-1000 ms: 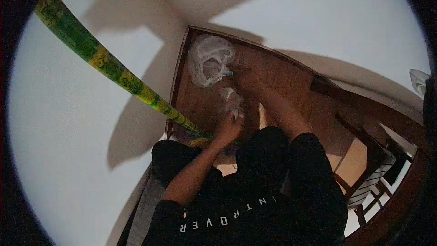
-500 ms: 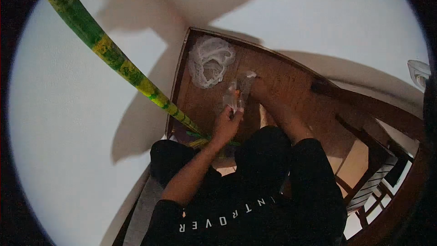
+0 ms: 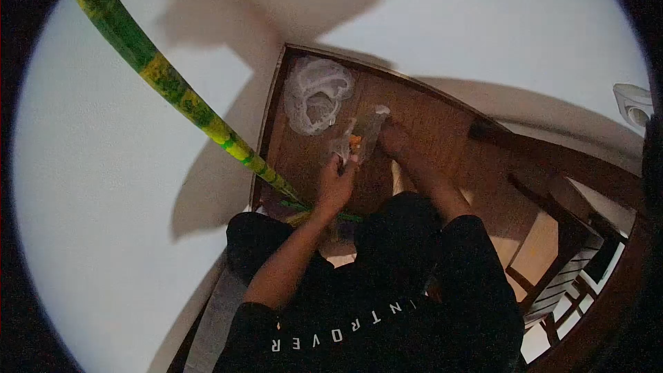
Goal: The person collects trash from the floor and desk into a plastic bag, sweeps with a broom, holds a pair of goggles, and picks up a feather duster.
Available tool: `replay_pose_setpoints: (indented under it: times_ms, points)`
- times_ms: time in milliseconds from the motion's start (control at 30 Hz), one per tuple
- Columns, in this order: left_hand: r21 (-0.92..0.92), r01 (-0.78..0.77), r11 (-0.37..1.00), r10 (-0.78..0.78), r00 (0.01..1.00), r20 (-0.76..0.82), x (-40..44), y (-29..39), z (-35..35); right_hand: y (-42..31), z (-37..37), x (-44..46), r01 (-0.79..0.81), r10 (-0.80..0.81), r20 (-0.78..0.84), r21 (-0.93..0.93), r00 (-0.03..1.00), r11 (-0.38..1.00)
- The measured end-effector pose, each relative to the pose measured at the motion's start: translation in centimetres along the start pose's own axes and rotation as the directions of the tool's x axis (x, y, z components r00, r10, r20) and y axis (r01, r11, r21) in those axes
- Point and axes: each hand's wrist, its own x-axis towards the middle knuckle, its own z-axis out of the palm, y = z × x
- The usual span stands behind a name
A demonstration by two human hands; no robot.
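Note:
My left hand [image 3: 336, 178] is closed on the near edge of a small clear plastic bag [image 3: 371, 135]. Small orange pieces [image 3: 355, 141] show in or against the plastic, just beyond my left fingers. On the other side, my right hand [image 3: 395, 139] is closed at the bag's right edge, its fingers dark and partly hidden. A whitish end of the plastic [image 3: 382, 110] sticks up beside it. Farther back on the brown wooden tabletop [image 3: 428, 121] lies a crumpled translucent plastic bag [image 3: 319, 97], apart from both hands.
A green and yellow striped pole [image 3: 186, 100] slants from the upper left down to near my left forearm. White walls [image 3: 483, 21] meet behind the table. To the right are a wooden chair [image 3: 545, 235] and a white fixture [image 3: 632, 105] on the wall.
My left hand has shifted slightly left and towards me, with its side of the plastic and the orange pieces. My right hand stays nearly in place.

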Motion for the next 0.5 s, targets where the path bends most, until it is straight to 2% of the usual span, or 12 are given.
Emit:
replay_pose_setpoints:
  times_ms: [67, 167, 233, 267, 300, 333, 367, 400, 433, 467, 500]
  points:
    - [-0.024, -0.022, 0.999, 0.022, 1.0, -0.007, 0.3, -0.7, 0.0, 1.7, 4.3, -0.3, -0.014, 0.011, -0.031, -0.084, 0.999, 0.996]
    - [-0.012, -0.061, 0.998, 0.061, 0.998, -0.023, -0.2, 0.5, 0.2, 2.1, 4.1, -1.0, -0.033, 0.022, -0.066, -0.169, 0.998, 0.985]
    - [0.021, -0.078, 0.997, 0.078, 0.996, -0.031, -0.4, 1.0, 0.4, 0.0, -2.9, -2.0, -0.032, 0.062, 0.168, -0.176, 0.984, 0.984]
    - [-0.025, -0.018, 1.0, 0.017, 1.0, -0.007, -0.3, 1.1, 0.5, 0.3, -4.0, -2.4, -0.031, 0.062, 0.166, -0.178, 0.984, 0.984]
    - [-0.069, 0.043, 0.997, -0.042, 0.999, 0.02, -0.3, 1.3, 0.5, 0.8, -4.5, -2.6, -0.019, 0.013, 0.047, 0.125, 0.999, 0.992]
    - [-0.069, 0.042, 0.997, -0.04, 0.999, 0.021, -0.3, 1.5, 0.5, 1.0, -5.0, -2.8, 0.033, 0.001, -0.082, 0.413, 0.997, 0.91]
    - [-0.039, 0.039, 0.998, -0.038, 0.999, 0.027, -0.4, 1.6, 0.5, 0.8, -5.3, -2.7, 0.035, -0.001, -0.084, 0.41, 0.996, 0.911]
    - [-0.01, 0.038, 0.999, -0.038, 0.999, 0.03, -0.4, 1.8, 0.4, 0.5, -5.5, -2.3, 0.084, 0.147, -0.22, 0.781, 0.964, 0.619]
    - [-0.013, 0.039, 0.999, -0.039, 0.999, 0.027, -0.2, 1.5, 0.5, -0.4, -6.7, -2.2, 0.204, 0.335, -0.261, 0.959, 0.905, 0.196]
    - [-0.017, 0.032, 0.999, -0.032, 0.999, 0.018, 0.1, 1.2, 0.5, -0.8, -7.9, -2.7, 0.202, 0.332, -0.258, 0.96, 0.907, 0.196]
    - [-0.021, 0.024, 0.999, -0.024, 1.0, 0.011, 0.3, 1.0, 0.6, -1.9, -12.2, -4.3, 0.279, 0.441, -0.354, 0.933, 0.825, 0.228]
